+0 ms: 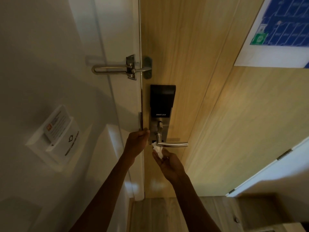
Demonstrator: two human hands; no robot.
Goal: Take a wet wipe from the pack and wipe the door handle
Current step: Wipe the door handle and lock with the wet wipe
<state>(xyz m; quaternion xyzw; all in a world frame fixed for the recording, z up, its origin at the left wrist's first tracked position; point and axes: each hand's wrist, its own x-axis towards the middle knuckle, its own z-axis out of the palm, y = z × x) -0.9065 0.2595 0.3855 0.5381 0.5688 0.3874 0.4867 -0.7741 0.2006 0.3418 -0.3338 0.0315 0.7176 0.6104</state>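
A silver lever door handle [173, 144] sticks out to the right from a metal plate under a black smart lock [161, 99] on a wooden door [209, 97]. My right hand [168, 162] is just below the handle's pivot end and holds a crumpled white wet wipe [158, 149] that touches the underside of the handle near the plate. My left hand [137, 143] rests against the door's edge left of the lock plate, fingers curled, nothing visible in it. The wipe pack is not in view.
A metal swing-bar door guard [120, 68] bridges the white frame and the door above the lock. A white card-holder wall switch [55, 138] sits on the wall at left. A blue evacuation plan [282, 27] hangs on the door, upper right. A white hinged panel [275, 168] stands at right.
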